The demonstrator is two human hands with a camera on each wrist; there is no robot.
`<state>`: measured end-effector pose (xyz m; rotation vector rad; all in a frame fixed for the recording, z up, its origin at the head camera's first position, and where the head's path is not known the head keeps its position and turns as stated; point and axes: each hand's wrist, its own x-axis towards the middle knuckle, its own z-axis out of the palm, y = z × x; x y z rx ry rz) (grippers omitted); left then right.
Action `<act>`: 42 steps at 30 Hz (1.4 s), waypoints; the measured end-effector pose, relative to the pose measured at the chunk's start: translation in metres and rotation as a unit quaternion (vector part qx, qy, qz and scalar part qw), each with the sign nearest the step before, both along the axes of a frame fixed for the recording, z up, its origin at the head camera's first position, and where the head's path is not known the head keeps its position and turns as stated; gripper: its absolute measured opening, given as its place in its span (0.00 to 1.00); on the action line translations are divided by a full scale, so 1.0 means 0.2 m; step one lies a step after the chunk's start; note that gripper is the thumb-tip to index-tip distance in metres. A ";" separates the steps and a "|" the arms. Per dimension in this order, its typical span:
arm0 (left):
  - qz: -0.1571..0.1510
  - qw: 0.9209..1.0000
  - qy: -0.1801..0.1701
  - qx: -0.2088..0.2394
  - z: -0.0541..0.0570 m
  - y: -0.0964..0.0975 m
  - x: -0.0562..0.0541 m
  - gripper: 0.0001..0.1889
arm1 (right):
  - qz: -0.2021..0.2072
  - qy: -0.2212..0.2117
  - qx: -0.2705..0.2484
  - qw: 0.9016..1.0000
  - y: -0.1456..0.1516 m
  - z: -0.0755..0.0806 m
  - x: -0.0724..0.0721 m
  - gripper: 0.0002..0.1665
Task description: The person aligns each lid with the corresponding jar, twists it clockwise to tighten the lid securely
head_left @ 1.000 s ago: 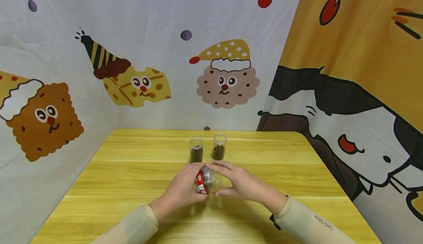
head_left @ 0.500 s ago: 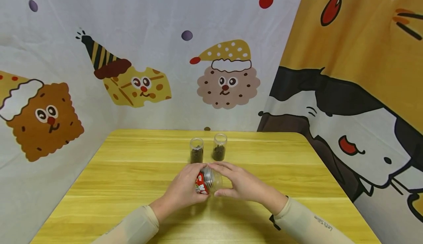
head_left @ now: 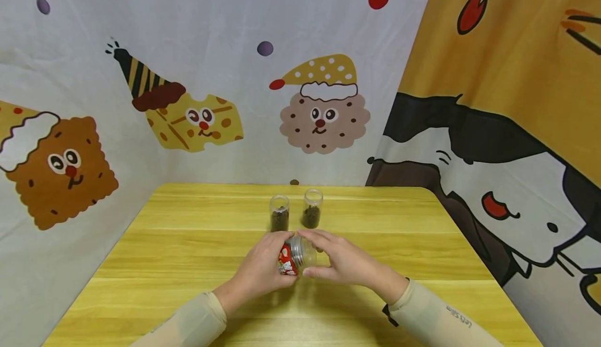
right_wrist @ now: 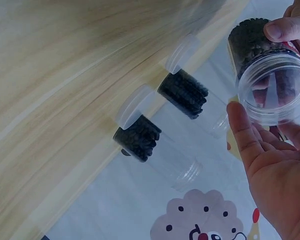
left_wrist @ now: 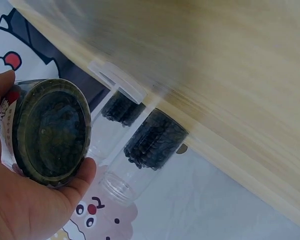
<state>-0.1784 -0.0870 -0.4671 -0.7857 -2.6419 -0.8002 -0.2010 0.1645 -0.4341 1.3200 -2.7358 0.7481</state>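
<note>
In the head view my left hand (head_left: 260, 266) grips a jar with a red label (head_left: 287, 260), tilted on its side with its clear end toward the right. Dark seed-like pieces fill part of it, and its round base (left_wrist: 52, 132) faces the left wrist camera. The thumb and fingers of my right hand (head_left: 345, 258) hold the clear lid (right_wrist: 275, 107) at the jar's mouth by its edge. Just beyond both hands stand two clear jars, a left one (head_left: 279, 217) and a right one (head_left: 312, 214), each partly filled with dark pieces.
Two clear lids, one nearer (right_wrist: 135, 106) and one farther (right_wrist: 182, 52), lie by the standing jars in the right wrist view. Wooden tabletop (head_left: 188, 242) surrounds the hands. A cartoon-printed cloth (head_left: 211, 39) hangs behind the table's far edge.
My right thumb has shifted slightly left and the index fingertip slightly right around the lid. The left hand and its jar stay nearly in place, and both standing jars have not moved.
</note>
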 end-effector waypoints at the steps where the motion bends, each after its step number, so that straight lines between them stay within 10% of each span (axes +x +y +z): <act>1: 0.000 1.000 -0.001 0.000 0.00 0.00 0.00 0.51 | -0.003 -0.009 -0.004 1.000 0.00 0.00 0.00 0.51; 42: 0.005 1.000 0.013 -0.005 0.01 0.02 0.01 0.50 | -0.065 -0.039 0.000 0.997 -0.02 -0.01 -0.01 0.47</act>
